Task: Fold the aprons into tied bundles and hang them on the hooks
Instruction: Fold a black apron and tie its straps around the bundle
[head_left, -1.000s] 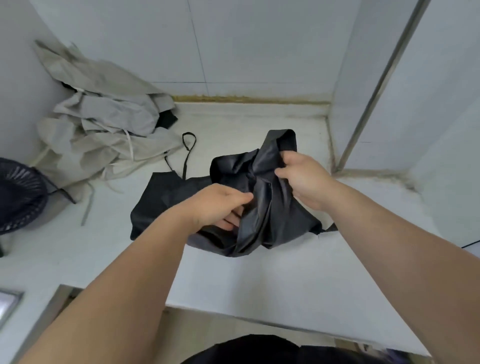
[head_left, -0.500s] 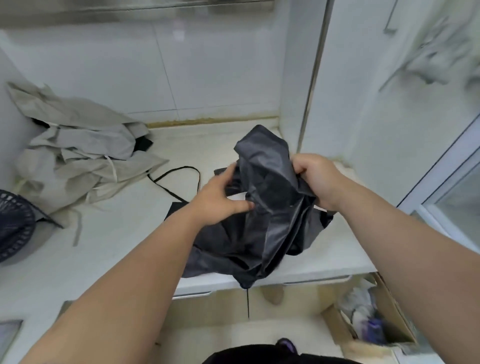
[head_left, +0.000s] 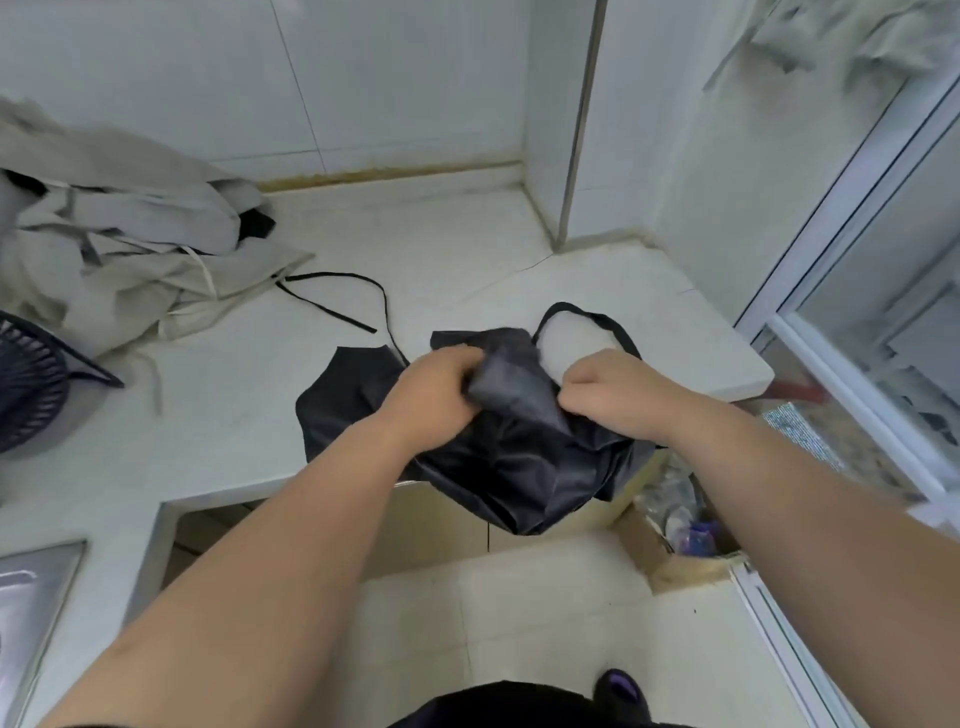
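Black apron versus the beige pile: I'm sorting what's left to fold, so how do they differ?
The black apron is dark and slightly shiny; the beige pile is pale and matte. The left hand and right hand grip the black apron; nothing touches the beige pile. The black apron hangs over the counter's front edge; the beige pile lies back left by the wall. Both are crumpled, with loose straps.
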